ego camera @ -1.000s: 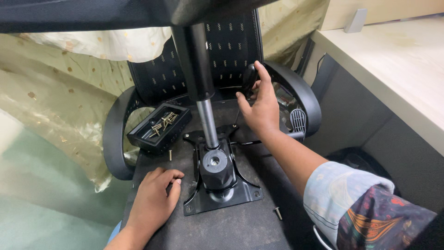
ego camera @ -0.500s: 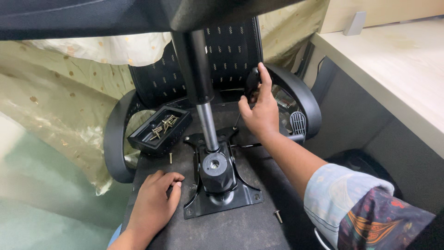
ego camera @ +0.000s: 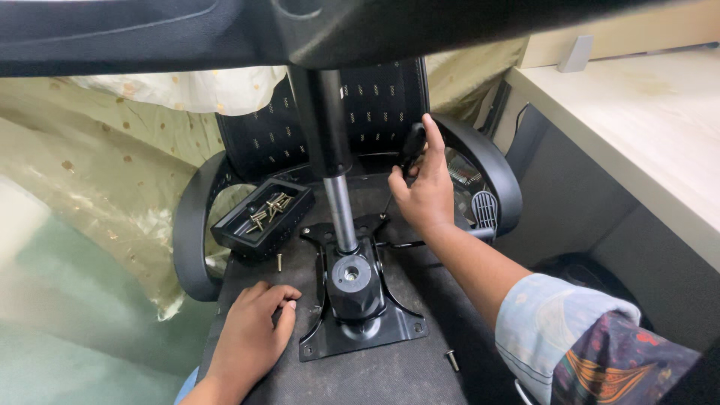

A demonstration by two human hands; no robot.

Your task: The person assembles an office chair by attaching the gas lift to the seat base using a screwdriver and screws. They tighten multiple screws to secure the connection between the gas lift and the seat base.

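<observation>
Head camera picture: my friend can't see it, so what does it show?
A person's right hand grips a black screwdriver handle over an upturned office chair seat, while the left hand rests flat beside the black metal mounting plate. A small black tray holds brass screws.

The left hand [ego camera: 251,341] is bare, with no ring, no watch and no glove, and no sleeve shows on that arm. The right hand [ego camera: 426,187] is bare too, and its arm is bare up to the elbow. Above the elbow sits a short sleeve [ego camera: 577,337], pale blue and white near its edge, then dark with orange, red and green patterns.
</observation>
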